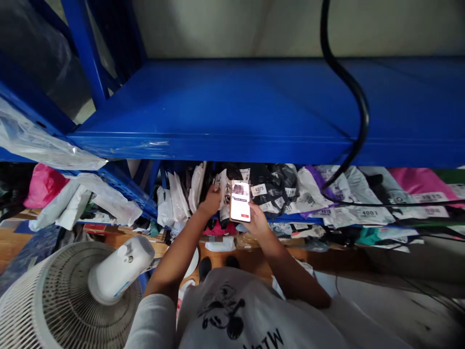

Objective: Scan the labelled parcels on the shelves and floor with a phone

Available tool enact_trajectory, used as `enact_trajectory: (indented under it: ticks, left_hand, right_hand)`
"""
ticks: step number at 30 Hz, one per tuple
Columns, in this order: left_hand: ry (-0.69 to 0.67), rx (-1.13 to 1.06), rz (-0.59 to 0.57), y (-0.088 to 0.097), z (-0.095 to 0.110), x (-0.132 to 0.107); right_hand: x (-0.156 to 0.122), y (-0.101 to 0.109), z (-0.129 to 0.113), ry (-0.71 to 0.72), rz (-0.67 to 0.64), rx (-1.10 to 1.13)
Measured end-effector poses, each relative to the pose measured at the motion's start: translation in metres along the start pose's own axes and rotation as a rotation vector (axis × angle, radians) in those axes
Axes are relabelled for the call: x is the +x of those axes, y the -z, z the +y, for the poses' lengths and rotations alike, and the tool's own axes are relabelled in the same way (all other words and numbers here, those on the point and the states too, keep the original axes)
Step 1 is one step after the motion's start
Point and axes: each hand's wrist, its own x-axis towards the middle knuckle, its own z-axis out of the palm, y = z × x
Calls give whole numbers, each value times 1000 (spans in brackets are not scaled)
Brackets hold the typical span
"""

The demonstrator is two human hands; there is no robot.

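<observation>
A smartphone point(240, 205) with a bright screen is held upright in my right hand point(257, 220), its fingers wrapped round the right edge. My left hand point(212, 199) is closed at the edge of a plastic parcel bag point(223, 186) with printing on it, left of the phone; the fingertips are small and partly hidden. Around both hands, packed parcel bags stand in a row on the shelf. A black bag point(258, 189) labelled 4025 is just right of the phone. White bags point(178, 198) lean together to the left of my left hand.
A blue metal shelf point(232, 106) spans above the row, with a black cable point(358, 102) hanging across it. At lower left stands a large white fan point(72, 295). More bags point(368, 213) continue to the right; others lie on a lower level.
</observation>
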Motion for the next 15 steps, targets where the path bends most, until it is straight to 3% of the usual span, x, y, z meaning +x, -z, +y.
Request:
enact_trajectory:
  ticks: [6,10,15]
  left_hand:
    - [63,184,-115,28,-9,-1]
    - [91,286,-169,24,6,-11]
    - [118,301,-156,15,22,-22]
  right_hand:
    - [17,5,16,104,9,107]
    - [11,4,14,79,-44,135]
    - [10,1,12,69,-81,129]
